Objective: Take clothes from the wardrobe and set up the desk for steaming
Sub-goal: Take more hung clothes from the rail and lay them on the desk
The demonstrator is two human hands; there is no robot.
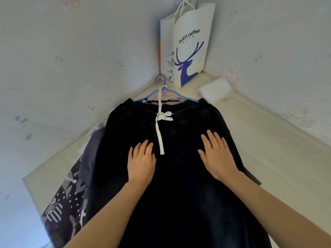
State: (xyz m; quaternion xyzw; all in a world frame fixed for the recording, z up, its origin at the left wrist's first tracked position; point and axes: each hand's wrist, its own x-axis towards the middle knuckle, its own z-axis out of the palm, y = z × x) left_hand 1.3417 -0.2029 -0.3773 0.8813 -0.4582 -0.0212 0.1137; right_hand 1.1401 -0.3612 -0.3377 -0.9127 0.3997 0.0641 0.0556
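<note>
A black garment (179, 185) with a white drawstring (160, 133) lies spread flat on a cream desk (279, 158). A blue hanger (162, 90) sticks out from its waistband at the far end, with a pink hanger under it. My left hand (140, 163) lies flat on the black cloth just left of the drawstring, fingers straight. My right hand (217, 156) lies flat on the cloth to the right, fingers spread. Neither hand grips anything.
A white paper bag (188, 47) with a blue deer stands in the far corner against the walls. A white tissue pack (215, 90) lies at the back right. A grey patterned garment (68, 197) sticks out under the black one at the left desk edge.
</note>
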